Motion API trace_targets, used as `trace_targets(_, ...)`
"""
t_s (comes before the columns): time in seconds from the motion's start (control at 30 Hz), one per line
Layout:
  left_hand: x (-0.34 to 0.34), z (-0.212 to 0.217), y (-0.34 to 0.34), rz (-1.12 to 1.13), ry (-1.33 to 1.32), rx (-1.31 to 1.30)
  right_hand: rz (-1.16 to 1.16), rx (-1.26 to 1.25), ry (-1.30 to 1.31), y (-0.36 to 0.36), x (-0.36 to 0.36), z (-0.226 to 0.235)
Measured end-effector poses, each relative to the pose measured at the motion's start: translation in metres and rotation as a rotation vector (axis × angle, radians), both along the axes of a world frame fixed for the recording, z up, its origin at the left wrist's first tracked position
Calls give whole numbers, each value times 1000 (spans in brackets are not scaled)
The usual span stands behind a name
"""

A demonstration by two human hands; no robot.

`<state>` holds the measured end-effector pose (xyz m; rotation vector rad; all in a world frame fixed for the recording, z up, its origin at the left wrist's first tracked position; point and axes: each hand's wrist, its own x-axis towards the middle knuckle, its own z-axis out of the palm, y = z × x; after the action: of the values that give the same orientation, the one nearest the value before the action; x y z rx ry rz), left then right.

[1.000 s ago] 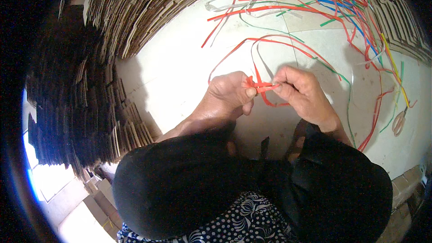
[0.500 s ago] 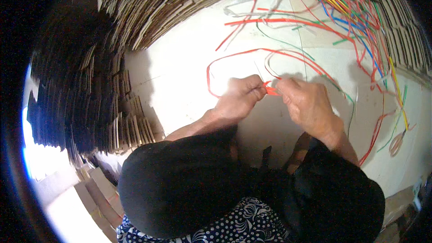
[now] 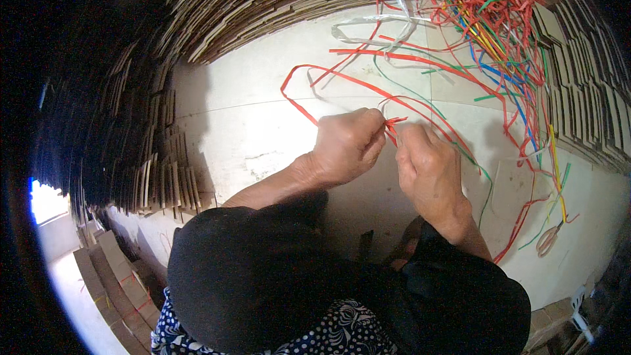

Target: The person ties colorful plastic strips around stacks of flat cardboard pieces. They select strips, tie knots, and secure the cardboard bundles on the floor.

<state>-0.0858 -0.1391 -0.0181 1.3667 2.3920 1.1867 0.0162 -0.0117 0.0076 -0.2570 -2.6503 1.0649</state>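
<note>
A thin red plastic strap (image 3: 395, 122) is pinched between two bare hands held close together over a pale floor (image 3: 263, 125). The left hand (image 3: 346, 146) is curled into a loose fist, its thumb and fingers closed on the strap's short crumpled end. The right hand (image 3: 428, 169) sits just beside it, almost touching, its fingertips bent inward and nipping the same strap from the other side. From the hands the strap runs away in a long loop (image 3: 309, 92) that lies flat on the floor, sweeping out to the person's left and back again. Farther off, up and to the right, lies a tangled heap of straps (image 3: 490, 10), mostly red with some yellow, blue and green mixed in, and a crinkled silvery-white strap (image 3: 378, 23) lies beside it. Loose strands trail from the heap down the right side, ending near a small tan loop (image 3: 545, 240) on the floor. Stacks of flattened cardboard (image 3: 263, 0) ring the floor, packed on edge along the far side and the left, with more cardboard (image 3: 585, 79) on the right. Both forearms come out of dark sleeves (image 3: 276, 269), above a dark cloth with white dots (image 3: 315, 335).
</note>
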Motion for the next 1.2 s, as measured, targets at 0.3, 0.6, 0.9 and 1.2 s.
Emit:
trace_targets(0.3, 9, 18, -3, 35, -1249, 236, -125, -1356, 6, -7, 16, -13)
trace_targets(0.6, 15, 35, -5, -32, -1526, 154, -93, -1242, 156, -16, 19, -13)
trace_targets(0.9, 11, 30, -13, -42, -1597, 50, 45, -694, 104, -8, 25, -13)
trace_targets(1.2, -1, 34, -17, -32, -1780, -198, 62, -554, 106, -10, 22, -16)
